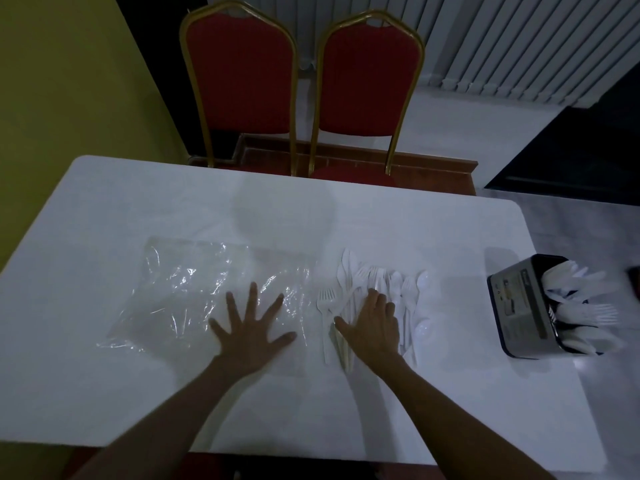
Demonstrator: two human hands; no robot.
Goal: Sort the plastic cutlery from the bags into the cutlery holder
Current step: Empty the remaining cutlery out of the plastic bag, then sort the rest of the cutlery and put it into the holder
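Observation:
Clear plastic bags (194, 289) lie flat and crumpled on the white table (138, 195), left of centre. My left hand (251, 329) rests on their right part with its fingers spread straight. A loose pile of white plastic forks, spoons and knives (408, 289) lies right of centre. My right hand (372, 323) lies flat on top of that pile, fingers straight and close together, covering part of it. The dark cutlery holder (519, 310) stands near the table's right edge, with several white pieces sticking out of it.
Two red chairs (367, 84) with gold frames stand pushed up against the far side of the table. A yellow wall is at the left and white vertical blinds at the back right. The room is dim.

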